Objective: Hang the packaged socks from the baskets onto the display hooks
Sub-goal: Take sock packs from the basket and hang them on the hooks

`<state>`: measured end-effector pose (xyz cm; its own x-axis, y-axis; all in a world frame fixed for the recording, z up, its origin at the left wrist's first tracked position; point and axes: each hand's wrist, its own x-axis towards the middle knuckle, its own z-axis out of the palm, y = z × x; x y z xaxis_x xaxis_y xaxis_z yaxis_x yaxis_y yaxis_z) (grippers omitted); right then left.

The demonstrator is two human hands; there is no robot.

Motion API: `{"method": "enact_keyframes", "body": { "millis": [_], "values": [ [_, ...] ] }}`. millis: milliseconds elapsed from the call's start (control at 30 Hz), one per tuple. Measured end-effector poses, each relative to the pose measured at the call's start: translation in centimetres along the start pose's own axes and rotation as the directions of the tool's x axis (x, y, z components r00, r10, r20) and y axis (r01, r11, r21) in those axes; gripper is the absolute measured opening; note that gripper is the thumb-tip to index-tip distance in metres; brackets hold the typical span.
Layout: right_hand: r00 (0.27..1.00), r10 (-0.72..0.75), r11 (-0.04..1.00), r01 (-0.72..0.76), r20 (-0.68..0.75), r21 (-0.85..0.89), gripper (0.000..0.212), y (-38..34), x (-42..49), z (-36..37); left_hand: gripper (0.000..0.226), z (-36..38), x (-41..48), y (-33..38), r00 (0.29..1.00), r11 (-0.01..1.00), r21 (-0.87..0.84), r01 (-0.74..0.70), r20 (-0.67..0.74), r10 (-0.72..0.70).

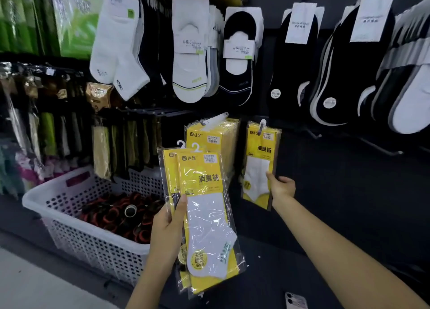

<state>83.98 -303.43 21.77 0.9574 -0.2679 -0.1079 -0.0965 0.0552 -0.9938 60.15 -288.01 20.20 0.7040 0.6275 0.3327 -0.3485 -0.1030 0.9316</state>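
Near centre, held packets [207, 215]: at least two clear-wrapped yellow cards, fanned, a white sock flat inside the front one, white hangers [196, 147] on top.
Print on held packets: "达足" logo at top left, "消臭袜" in large dark characters mid-card, round yellow badge low down with "7A"; small white sticker at top right, too fine to read.
Left hand [171, 218]: wrapped round the left edge of the held packets at mid-height, thumb laid across the front, fingers hidden behind.
Farther right, single packet [258, 166]: same yellow card, same "达足" and "消臭袜", white sock showing, upright against the dark wall; on a hook or not, cannot tell.
Right hand [281, 186]: pinching the single packet's right edge low down, thumb on the front, fingers behind.
Hung stack [218, 141]: thick bundle of the same yellow packets, farther back, between the held packets and the single packet.
Basket [93, 243]: white perforated plastic, near left; black and orange-red rolled items [121, 215] inside.
Upper wall: white sock [116, 29] headed "QZF" at far left; low-cut socks [189, 64], white and black, with paper bands to its right, print too small to read.
Bare hooks [314, 134]: black prongs, right of the single packet.
Phone [296, 300]: at the near edge, right of the held packets.
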Motion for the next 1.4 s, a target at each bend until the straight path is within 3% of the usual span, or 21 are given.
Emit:
{"method": "enact_keyframes", "body": {
  "millis": [100,167,267,367,467,533,600,733,800,1067,1167,1300,1400],
  "values": [
    [0.995,-0.081,0.996,0.079,0.049,0.049,0.04,0.5,-2.8,-1.3,0.036,0.1,-0.2,-0.3,0.998,0.998,-0.012,0.057,-0.006,-0.057],
    [0.964,-0.084,0.992,0.056,0.254,0.113,0.022,0.7,-5.8,-2.2,0.042,0.4,-0.4,-0.3,0.997,0.996,-0.034,0.082,-0.004,-0.082],
    [0.8,-0.069,0.995,0.011,0.597,0.101,0.027,1.0,-10.6,-3.5,0.046,1.0,-0.7,-0.2,0.996,0.994,-0.061,0.093,0.013,-0.093],
    [0.693,-0.143,0.988,0.142,0.706,0.061,0.023,1.5,-13.7,-4.5,0.032,1.6,-1.2,-0.2,0.995,0.993,-0.062,0.102,0.025,-0.101],
    [0.709,-0.2,0.979,0.168,0.676,0.113,0.019,1.8,-14.5,-5.2,0.024,2.0,-1.8,0.0,0.993,0.992,-0.063,0.11,0.048,-0.107],
    [0.757,-0.187,0.982,0.14,0.626,0.124,0.023,1.7,-14.3,-5.8,0.036,1.9,-2.0,0.2,0.996,0.995,-0.043,0.086,0.031,-0.085],
    [0.79,-0.209,0.974,0.117,0.576,0.192,0.016,1.5,-13.7,-6.5,0.045,1.4,-1.8,0.2,0.997,0.997,0.015,0.074,-0.004,-0.074],
    [0.847,-0.341,0.938,0.278,0.407,0.208,0.013,0.2,-12.0,-7.7,0.044,0.3,-1.3,-0.4,0.999,0.994,0.099,0.043,-0.014,-0.042],
    [0.857,-0.375,0.924,0.316,0.355,0.214,0.012,-0.7,-11.1,-7.6,0.054,-0.1,-1.1,-0.4,0.999,0.993,0.115,0.034,-0.024,-0.032],
    [0.854,-0.392,0.918,0.389,0.343,0.082,0.004,-3.0,-7.3,-4.8,0.045,-0.8,-0.9,0.1,0.997,0.991,0.133,0.029,-0.077,-0.019],
    [0.9,-0.313,0.949,0.308,0.305,0.065,0.008,-2.9,-5.7,-3.4,0.045,-0.9,-0.7,-0.2,0.996,0.99,0.135,0.038,-0.082,-0.027],
    [0.941,-0.088,0.993,0.056,0.327,0.107,0.019,-2.5,-3.4,-1.5,0.048,-0.6,-0.7,-0.8,0.998,0.991,0.125,0.038,-0.049,-0.032],
    [0.965,-0.007,0.996,-0.017,0.263,0.09,0.022,-2.1,-1.7,-0.5,0.045,0.0,-0.7,-1.0,0.998,0.993,0.108,0.052,-0.031,-0.049]
  ]
}}
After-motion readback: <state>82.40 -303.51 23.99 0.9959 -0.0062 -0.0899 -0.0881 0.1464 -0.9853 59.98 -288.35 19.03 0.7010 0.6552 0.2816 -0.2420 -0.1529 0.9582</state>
